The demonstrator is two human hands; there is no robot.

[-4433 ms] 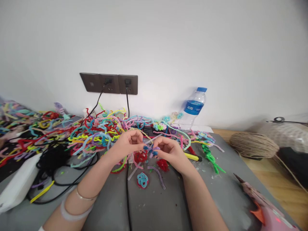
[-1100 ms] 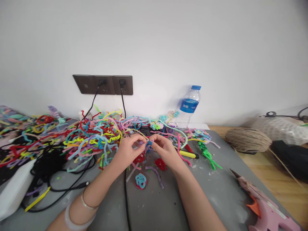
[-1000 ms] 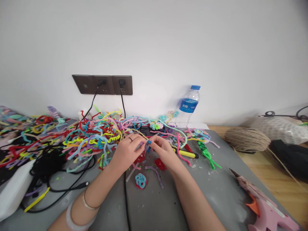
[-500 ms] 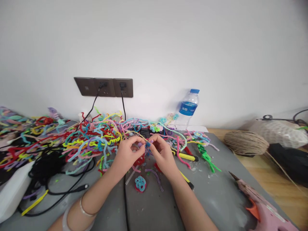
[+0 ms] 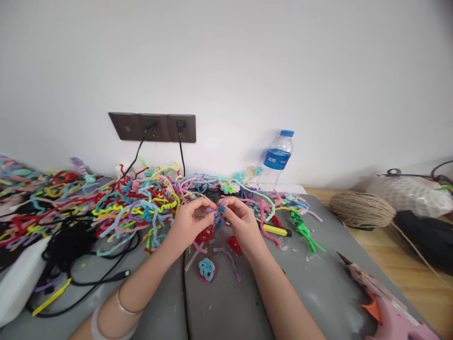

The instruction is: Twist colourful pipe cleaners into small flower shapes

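Note:
My left hand [image 5: 191, 224] and my right hand [image 5: 242, 224] meet above the grey table, fingertips pinched together. Between them is a small bluish-purple pipe cleaner piece [image 5: 219, 221], mostly hidden by the fingers. Blue and purple nails make its outline hard to read. Beneath the hands lies a light-blue looped pipe cleaner flower [image 5: 206, 269] with red under it. Beside it rest a purple pipe cleaner strip [image 5: 231, 264] and a clear stick [image 5: 194, 257]. Red pipe cleaner pieces [image 5: 234, 244] show close to my right wrist.
A tangled pipe cleaner pile [image 5: 141, 198] spreads along the wall. Right of my hands are a yellow-handled cutter [image 5: 276, 230], green pipe cleaners [image 5: 303, 229] and a pink glue gun [image 5: 389, 307]. A water bottle [image 5: 278, 158], twine ball [image 5: 361, 209] and black cable [image 5: 185, 302] are around.
Both hands stay pinched together, with the fingertips shifted slightly and the right thumb raised a little. My right forearm now covers the second yellow tool that was visible beside it.

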